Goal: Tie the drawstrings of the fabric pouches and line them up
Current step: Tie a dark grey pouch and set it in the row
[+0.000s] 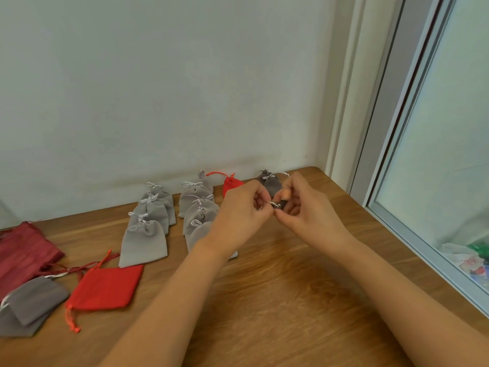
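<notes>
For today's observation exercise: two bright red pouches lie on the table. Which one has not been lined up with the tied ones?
The red pouch nearest the camera, lying flat at the left beside the loose dark grey ones. The other red pouch sits at the back by the wall among the tied pouches.

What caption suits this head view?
Both hands, left hand and right hand, tie a cord above a table with rows of grey pouches.

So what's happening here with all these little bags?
A person is tying a pale drawstring, pinching it between the left hand and right hand above the wooden table. Two rows of light grey pouches with tied cords already lie lined up toward the wall. At the left, a red pouch and darker grey pouches lie flat, apparently not yet tied.
</notes>
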`<act>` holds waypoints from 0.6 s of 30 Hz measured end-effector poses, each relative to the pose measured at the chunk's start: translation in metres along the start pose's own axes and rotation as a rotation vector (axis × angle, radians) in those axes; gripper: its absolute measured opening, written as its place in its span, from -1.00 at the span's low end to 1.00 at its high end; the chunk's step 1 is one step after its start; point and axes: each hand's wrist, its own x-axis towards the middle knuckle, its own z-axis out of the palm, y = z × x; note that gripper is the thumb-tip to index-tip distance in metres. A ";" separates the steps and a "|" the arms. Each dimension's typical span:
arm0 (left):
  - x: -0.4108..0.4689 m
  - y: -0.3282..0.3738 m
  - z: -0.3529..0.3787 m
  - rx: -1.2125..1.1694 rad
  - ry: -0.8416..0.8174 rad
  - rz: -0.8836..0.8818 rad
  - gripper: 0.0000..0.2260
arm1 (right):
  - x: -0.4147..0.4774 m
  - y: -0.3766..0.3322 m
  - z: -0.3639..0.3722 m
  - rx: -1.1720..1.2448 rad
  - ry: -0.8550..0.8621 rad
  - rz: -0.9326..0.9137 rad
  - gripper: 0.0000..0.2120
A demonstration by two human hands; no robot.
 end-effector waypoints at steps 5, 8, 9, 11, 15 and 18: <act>-0.001 0.004 0.003 -0.109 0.087 0.003 -0.90 | 0.002 -0.002 -0.009 0.173 0.025 0.058 -0.72; -0.002 0.001 0.007 -0.134 0.105 0.020 -0.90 | 0.003 -0.002 -0.012 0.215 0.022 0.070 -0.72; -0.002 -0.001 0.010 -0.119 0.096 0.030 -0.90 | 0.002 -0.002 -0.011 0.213 0.019 0.068 -0.72; -0.003 -0.006 0.014 -0.065 0.077 0.068 -0.93 | 0.002 -0.001 -0.009 0.210 0.021 0.069 -0.76; -0.005 -0.010 0.014 -0.020 0.107 0.177 -0.96 | 0.004 0.001 -0.008 0.381 0.026 0.174 -0.91; -0.003 -0.009 0.012 -0.032 0.122 0.213 -0.97 | 0.007 0.004 -0.017 0.457 -0.024 0.266 -0.88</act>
